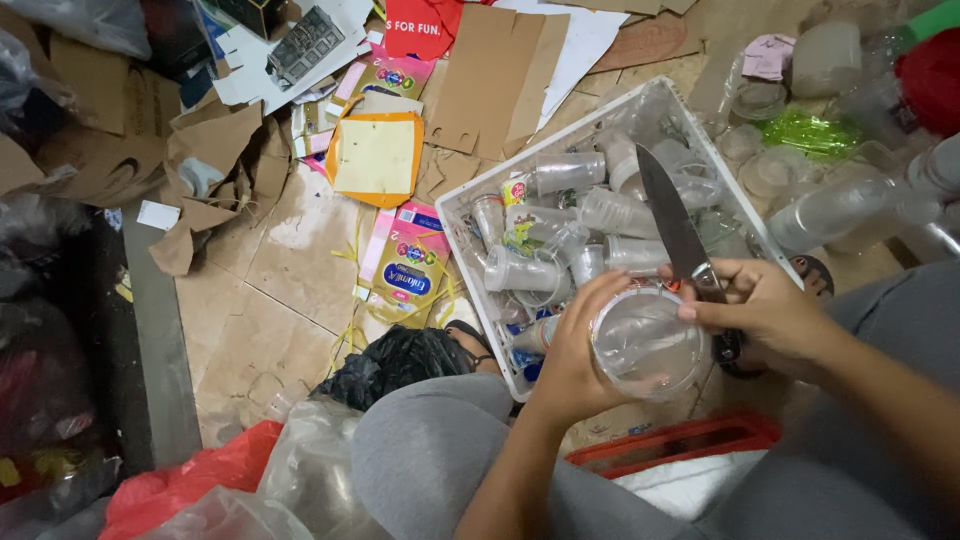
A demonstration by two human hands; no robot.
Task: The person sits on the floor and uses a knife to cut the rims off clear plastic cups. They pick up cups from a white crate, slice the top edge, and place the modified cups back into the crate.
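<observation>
My left hand (572, 350) grips a clear plastic cup (648, 340) from the left side, its open mouth turned up toward me. My right hand (765, 305) holds a kitchen knife (672, 215) by its dark handle, the blade pointing up and away over the basket. The thumb and fingers of that hand also rest on the cup's rim. Both hands hover above the near corner of a clear plastic basket (455, 215) filled with several clear plastic cups (570, 172).
Torn cardboard (495, 75), paper and colourful cartons (405, 265) litter the tiled floor at the left. More clear plastic cups and bottles (830, 210) pile at the right. A black bag (395, 362), a red bag (185, 490) and a red tray (680, 440) lie near my grey-clad knees.
</observation>
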